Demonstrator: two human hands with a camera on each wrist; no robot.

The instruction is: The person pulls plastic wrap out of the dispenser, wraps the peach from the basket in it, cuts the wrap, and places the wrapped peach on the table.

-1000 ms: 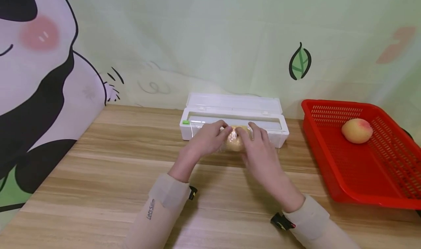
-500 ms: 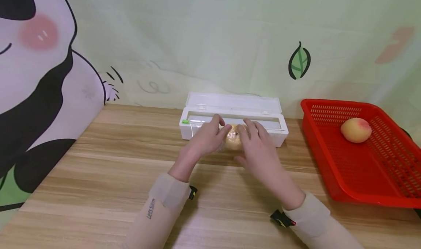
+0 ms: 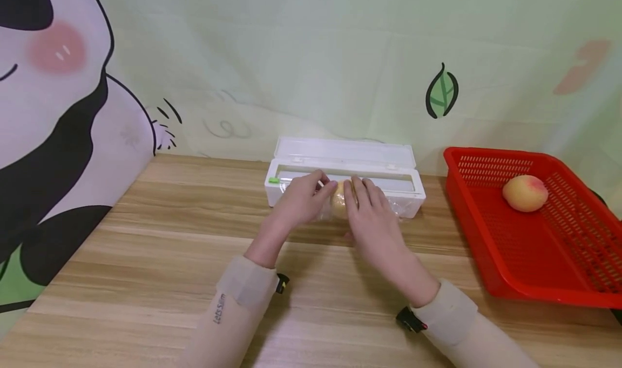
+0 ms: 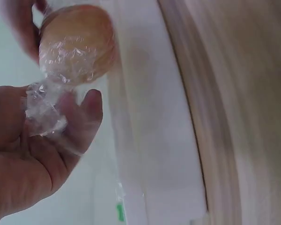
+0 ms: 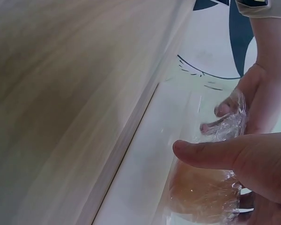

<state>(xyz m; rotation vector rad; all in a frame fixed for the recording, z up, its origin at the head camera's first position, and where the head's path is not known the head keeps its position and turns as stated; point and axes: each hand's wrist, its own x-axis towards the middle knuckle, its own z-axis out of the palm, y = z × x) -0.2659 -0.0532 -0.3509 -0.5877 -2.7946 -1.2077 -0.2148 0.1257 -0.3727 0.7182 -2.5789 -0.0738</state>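
Observation:
A peach (image 4: 77,44) wrapped in clear cling film (image 4: 47,110) is held just in front of a white cling film dispenser (image 3: 282,194). My right hand (image 3: 376,225) grips the wrapped peach from the right, its thumb (image 5: 206,153) along the near side and its fingers over the top and far side. On the other side, my left hand (image 3: 302,199) pinches a gathered, crumpled end of the film between thumb and fingers. In the head view the two hands hide much of the peach. Film also trails over the dispenser's front on the right.
The dispenser's lid (image 3: 345,152) stands raised at the back, and a green slider (image 3: 274,180) sits at its left end. To the right is a red plastic basket (image 3: 473,227) with another peach (image 3: 525,193) in it. A printed cloth backdrop (image 3: 291,60) rises behind the wooden table (image 3: 160,260).
My right hand has shifted left and further over the peach, its fingers now closer together. Film has come into view to the right of that hand. My left hand has moved slightly left.

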